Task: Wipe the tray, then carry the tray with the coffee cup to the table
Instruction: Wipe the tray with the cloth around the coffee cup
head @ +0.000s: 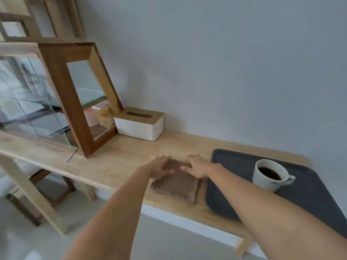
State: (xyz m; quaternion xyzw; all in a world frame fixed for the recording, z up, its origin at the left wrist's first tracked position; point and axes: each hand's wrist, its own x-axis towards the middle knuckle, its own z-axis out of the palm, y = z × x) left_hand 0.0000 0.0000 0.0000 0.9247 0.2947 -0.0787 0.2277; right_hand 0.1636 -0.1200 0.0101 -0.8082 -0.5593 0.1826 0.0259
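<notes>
A dark grey tray (234, 166) lies on the wooden counter (116, 152) at the right. On it stands a white cup (270, 177) filled with black coffee, handle pointing right. Just left of the tray lies a folded brown cloth (178, 186). My left hand (159, 167) rests flat on the cloth's far left part, fingers spread. My right hand (197, 167) presses on its far right part, close to the tray's left edge. Neither hand has closed around the cloth.
A white tissue box with a wooden lid (139, 123) stands against the wall. A wood-framed glass cabinet (65, 98) fills the counter's left side, with a spoon (71, 155) at its foot. Below the counter are wooden legs and a grey floor.
</notes>
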